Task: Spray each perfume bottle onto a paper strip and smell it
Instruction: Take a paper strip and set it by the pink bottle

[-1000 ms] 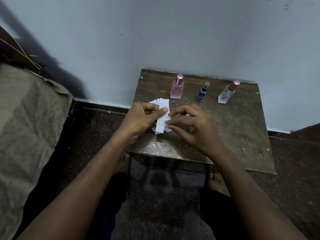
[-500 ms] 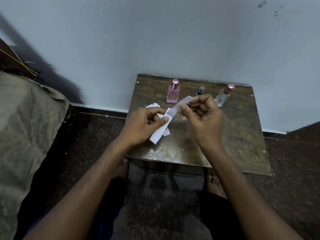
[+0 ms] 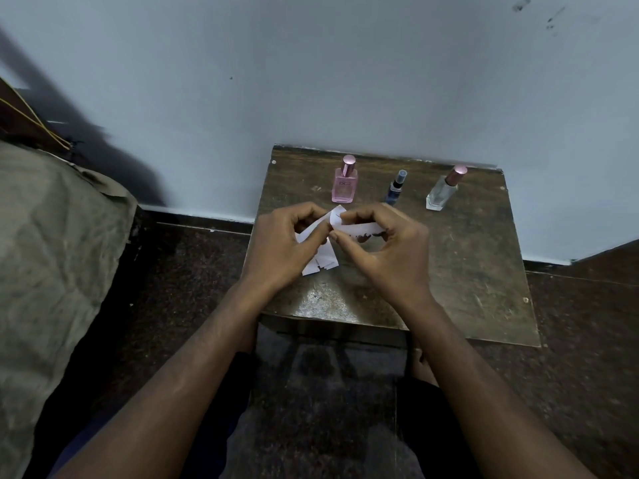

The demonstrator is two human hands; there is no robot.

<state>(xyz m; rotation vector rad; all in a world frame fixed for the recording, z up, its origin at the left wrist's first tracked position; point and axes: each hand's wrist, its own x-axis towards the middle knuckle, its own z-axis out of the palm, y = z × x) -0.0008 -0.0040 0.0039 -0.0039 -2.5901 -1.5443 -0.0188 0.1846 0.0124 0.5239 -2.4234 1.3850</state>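
Observation:
Three perfume bottles stand in a row at the back of a small worn table point(image 3: 477, 271): a pink square bottle point(image 3: 344, 185), a slim blue bottle point(image 3: 395, 188) and a clear bottle with a pink cap point(image 3: 444, 191). My left hand point(image 3: 281, 247) pinches a bunch of white paper strips point(image 3: 320, 259) just above the table. My right hand point(image 3: 389, 250) holds one white strip point(image 3: 359, 229) that lies sideways between its fingers. Thumbs of both hands meet at the middle of the papers. Both hands are in front of the bottles, apart from them.
The table stands against a pale blue wall point(image 3: 311, 81). A bed or cushion under olive cloth point(image 3: 52, 254) fills the left side. The floor point(image 3: 581, 340) is dark stone. My bare feet and knees sit below the table's front edge.
My right hand came back down from in front of the blue bottle to meet my left hand. The long strip it lifted now lies sideways in its fingers.

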